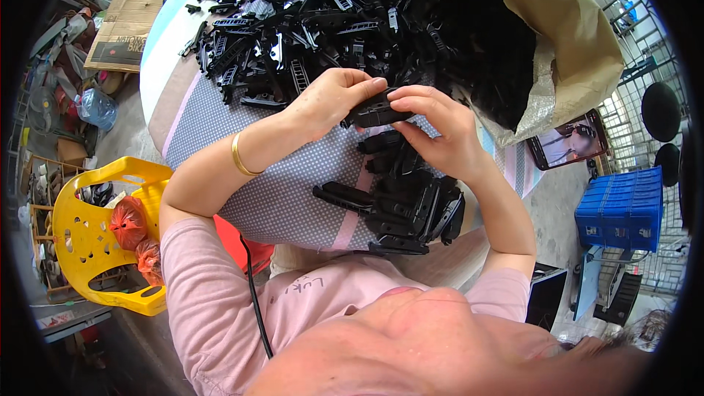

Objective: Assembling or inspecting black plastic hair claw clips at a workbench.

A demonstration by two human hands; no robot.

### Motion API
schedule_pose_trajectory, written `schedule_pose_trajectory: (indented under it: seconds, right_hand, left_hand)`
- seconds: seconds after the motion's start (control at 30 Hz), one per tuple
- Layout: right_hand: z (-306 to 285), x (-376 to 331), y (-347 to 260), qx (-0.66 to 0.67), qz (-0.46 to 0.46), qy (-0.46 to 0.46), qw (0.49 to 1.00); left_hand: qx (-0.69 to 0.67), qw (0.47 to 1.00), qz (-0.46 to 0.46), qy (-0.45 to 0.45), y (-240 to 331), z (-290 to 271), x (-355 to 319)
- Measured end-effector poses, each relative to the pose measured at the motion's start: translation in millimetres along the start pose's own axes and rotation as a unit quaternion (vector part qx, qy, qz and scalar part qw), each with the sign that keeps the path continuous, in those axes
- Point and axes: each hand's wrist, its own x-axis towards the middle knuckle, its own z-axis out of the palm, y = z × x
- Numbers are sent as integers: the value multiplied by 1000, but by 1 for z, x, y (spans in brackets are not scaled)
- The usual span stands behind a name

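Observation:
Between my two hands, over the middle of the table, is a black plastic part point(372, 111), rounded and elongated. My left hand point(339, 99) pinches its left end with thumb and fingers. At its right end the fingers and thumb of my right hand point(438, 121) close on it. Just below my hands lies a small stack of similar black parts point(414, 209), near the table's front edge. Beyond my hands spreads a large heap of loose black plastic pieces point(293, 22), some with ladder-like slots. How the held part is built cannot be made out.
A patterned cloth covers the round table point(279, 176). At the back right an opened sack point(572, 37) holds more black pieces. A phone point(568, 139) stands by the right edge. To the left is a yellow chair point(95, 227) with red bags; to the right, a blue crate point(620, 209).

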Motion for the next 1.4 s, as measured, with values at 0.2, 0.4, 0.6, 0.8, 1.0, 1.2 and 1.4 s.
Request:
schedule_pose_trajectory:
  seconds: [0.2, 0.4, 0.6, 0.8, 1.0, 1.2, 1.4]
  right_hand:
    - [-3, -2, 4, -63, -9, 40, 997]
    - [-1, -6, 5, -106, -33, 21, 994]
    - [1, -6, 4, -126, -61, 17, 990]
    - [3, -7, 6, -113, -61, 6, 992]
    - [-1, 3, -5, -182, 6, 34, 983]
    - [-2, -4, 6, -140, 79, -73, 984]
    - [-5, -8, 3, -196, 19, -70, 978]
  left_hand:
    - [-108, 988, -1, -112, 11, -6, -14]
    - [122, 984, 73, -108, 14, -8, -17]
    - [226, 965, 108, -76, 18, -3, -22]
    - [281, 937, 203, -28, 1, -2, -20]
    - [294, 933, 205, -35, 17, 2, -26]
    - [431, 831, 350, 13, -1, 3, -22]
    - [439, 808, 392, 33, -4, 5, -20]
